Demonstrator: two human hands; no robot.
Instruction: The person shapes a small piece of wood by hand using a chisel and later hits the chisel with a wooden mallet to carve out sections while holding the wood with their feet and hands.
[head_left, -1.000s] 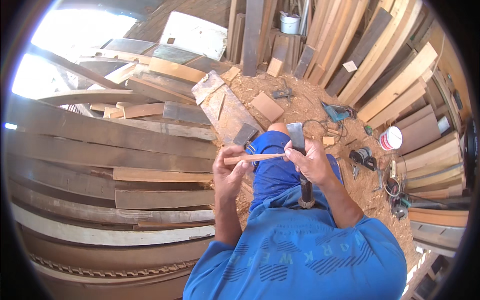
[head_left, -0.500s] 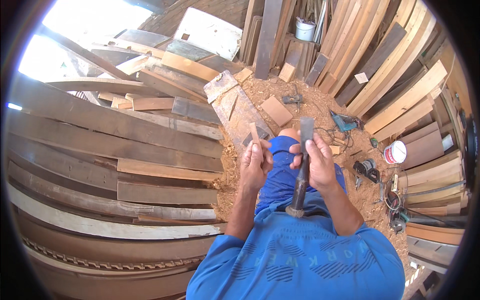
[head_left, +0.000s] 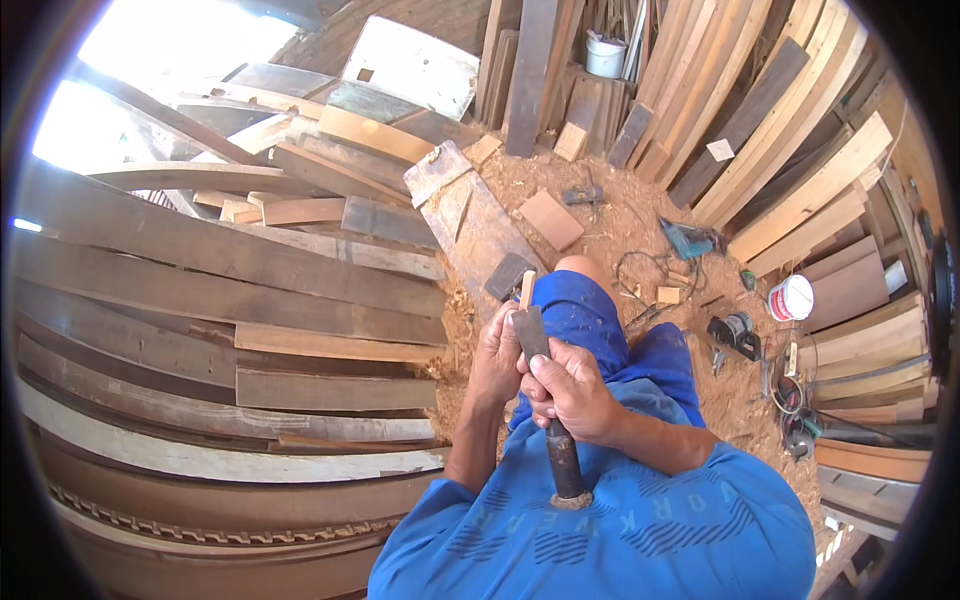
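Observation:
Between the fingers of my left hand (head_left: 494,358) is a small strip of wood (head_left: 527,290), its pale end poking up past the fingertips. My right hand (head_left: 575,390) is wrapped round a wide chisel (head_left: 530,334) where the flat steel blade meets the dark handle (head_left: 564,460). The blade points up and leans left, its end beside the wood strip. Whether the edge touches the strip I cannot tell. The handle's frayed butt lies against my blue shirt. Both hands are close together over my lap.
A dusty plank (head_left: 470,210) lies ahead among wood shavings, with a dark block (head_left: 510,277) on its near end. Stacked boards (head_left: 200,270) fill the left. Power tools (head_left: 733,335), cords and a white bucket (head_left: 790,299) stand at right. A brown board (head_left: 551,220) lies ahead.
My right hand has brought the chisel left and down to my left hand, tilting its blade leftward. The left hand with the wood strip has lowered slightly.

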